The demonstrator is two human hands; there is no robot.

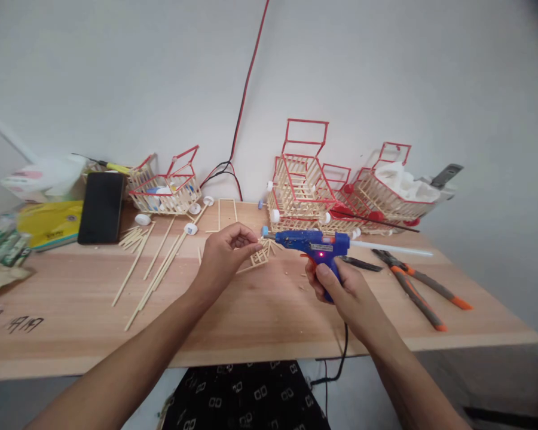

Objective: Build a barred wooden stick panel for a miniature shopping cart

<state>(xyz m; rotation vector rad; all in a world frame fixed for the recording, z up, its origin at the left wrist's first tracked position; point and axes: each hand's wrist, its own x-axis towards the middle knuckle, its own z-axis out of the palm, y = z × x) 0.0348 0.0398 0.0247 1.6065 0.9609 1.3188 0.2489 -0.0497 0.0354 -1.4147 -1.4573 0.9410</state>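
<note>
My right hand [341, 283] is wrapped round the handle of a blue hot glue gun [311, 243], which has a red light lit on its body. A long translucent glue stick [392, 248] sticks out of its back end. The nozzle points left, close to the fingertips of my left hand [228, 254]. Thumb and fingers of that hand are pinched together, and what lies between them is too small to make out. Just below the fingertips is a small lattice of wooden sticks [259, 258], partly hidden by the hand.
Small stick-built carts with red rims [305, 185] stand along the wall. Loose wooden sticks [156, 286] lie left, near a black phone [101, 209] and a yellow packet [51, 224]. Orange-handled pliers [412, 286] rest at right. The gun's black cord [344, 346] hangs over the table's front edge.
</note>
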